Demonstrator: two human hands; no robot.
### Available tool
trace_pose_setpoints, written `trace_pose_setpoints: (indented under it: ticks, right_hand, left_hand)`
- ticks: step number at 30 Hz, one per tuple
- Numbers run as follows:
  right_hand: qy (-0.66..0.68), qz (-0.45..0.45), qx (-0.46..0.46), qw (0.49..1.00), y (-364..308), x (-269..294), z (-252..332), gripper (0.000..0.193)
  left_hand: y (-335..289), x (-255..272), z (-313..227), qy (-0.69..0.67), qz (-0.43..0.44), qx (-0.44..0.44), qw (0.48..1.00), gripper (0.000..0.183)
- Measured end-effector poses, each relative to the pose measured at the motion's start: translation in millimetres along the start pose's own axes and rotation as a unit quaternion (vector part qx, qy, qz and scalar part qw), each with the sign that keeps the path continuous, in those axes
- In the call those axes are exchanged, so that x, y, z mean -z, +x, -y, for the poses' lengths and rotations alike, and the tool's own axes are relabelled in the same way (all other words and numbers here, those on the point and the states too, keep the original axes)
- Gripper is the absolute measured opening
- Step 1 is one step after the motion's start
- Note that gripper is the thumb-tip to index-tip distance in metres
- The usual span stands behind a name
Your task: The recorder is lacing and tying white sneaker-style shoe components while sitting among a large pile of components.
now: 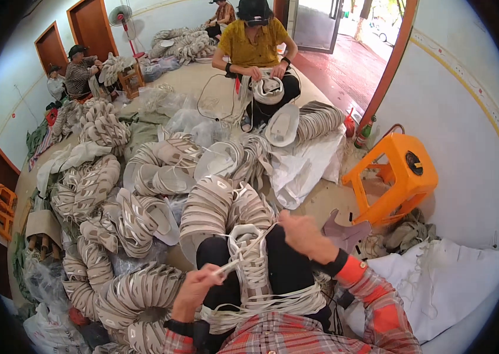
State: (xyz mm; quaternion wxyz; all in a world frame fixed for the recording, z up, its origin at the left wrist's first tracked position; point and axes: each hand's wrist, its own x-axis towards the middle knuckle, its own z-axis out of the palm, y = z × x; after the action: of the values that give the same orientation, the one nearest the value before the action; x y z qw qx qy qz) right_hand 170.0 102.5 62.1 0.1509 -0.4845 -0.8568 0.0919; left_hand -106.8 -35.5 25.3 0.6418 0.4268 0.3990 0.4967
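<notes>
Left hand (195,290) has its grip clamped on a pale lace (239,260); right hand (303,235) grip is closed on the far end. Lace spans beige shoe upper (255,270) between black-clad legs (283,265). Stacked uppers (207,206) lie just ahead.

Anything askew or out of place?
The upper on the lap shows no clear damage. One mauve piece lies by the orange stool, apart from the stacks, so it looks stray; the stool's lean may be lens distortion.
</notes>
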Motion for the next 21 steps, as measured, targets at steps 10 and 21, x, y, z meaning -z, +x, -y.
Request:
trace_pose_setpoints:
  ticks: [10,21]
  right_hand:
    - [0.841,0.114,-0.166,0.502,1.0,-43.7,52.3,0.023]
    - [0.705,-0.409,-0.186,0.549,-45.9,50.2,-157.1,0.009]
  left_hand:
    - [-15.0,5.5,-24.0,0.109,-0.118,-0.038,0.986,0.035]
    - [31.0,-27.7,21.2,0.082,-0.032,0.044,0.995,0.032]
